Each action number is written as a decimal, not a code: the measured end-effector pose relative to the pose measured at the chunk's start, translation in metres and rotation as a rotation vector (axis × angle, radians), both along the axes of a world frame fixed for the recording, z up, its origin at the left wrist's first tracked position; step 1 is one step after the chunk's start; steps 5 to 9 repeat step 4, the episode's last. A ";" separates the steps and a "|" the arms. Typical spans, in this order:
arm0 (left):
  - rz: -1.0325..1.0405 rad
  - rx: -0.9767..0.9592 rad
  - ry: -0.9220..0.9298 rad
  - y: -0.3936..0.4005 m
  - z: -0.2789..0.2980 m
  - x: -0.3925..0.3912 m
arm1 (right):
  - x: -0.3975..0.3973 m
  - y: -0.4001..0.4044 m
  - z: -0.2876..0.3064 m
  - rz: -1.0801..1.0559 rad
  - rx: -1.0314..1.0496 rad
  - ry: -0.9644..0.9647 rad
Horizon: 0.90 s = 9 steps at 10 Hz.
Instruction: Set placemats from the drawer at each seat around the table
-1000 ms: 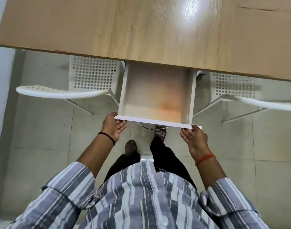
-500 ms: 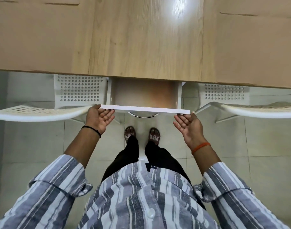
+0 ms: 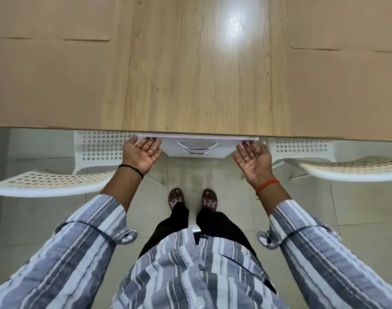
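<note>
The white drawer (image 3: 197,146) sits pushed in under the near edge of the wooden table (image 3: 195,85), with only its front and 2 curved metal handles (image 3: 197,145) showing below the tabletop. The left hand (image 3: 141,155) is open, palm up, fingers spread, its fingertips at the left end of the drawer front. The right hand (image 3: 254,160) is likewise open, palm up, fingertips just at the right end of the front; neither hand grips anything. 2 tan placemats lie flat on the table: 1 (image 3: 57,83) at the near-left corner region, 1 (image 3: 337,92) at the near-right. A white perforated chair (image 3: 57,181) stands left of the drawer, another (image 3: 351,168) right.
</note>
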<state>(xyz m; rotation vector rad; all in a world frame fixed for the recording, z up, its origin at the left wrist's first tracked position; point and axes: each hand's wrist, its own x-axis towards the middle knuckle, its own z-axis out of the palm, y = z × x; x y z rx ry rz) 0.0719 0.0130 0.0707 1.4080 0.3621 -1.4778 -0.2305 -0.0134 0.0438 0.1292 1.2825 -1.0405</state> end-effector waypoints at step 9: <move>0.013 0.002 0.058 -0.024 -0.003 -0.011 | 0.023 -0.028 0.005 0.064 0.040 0.015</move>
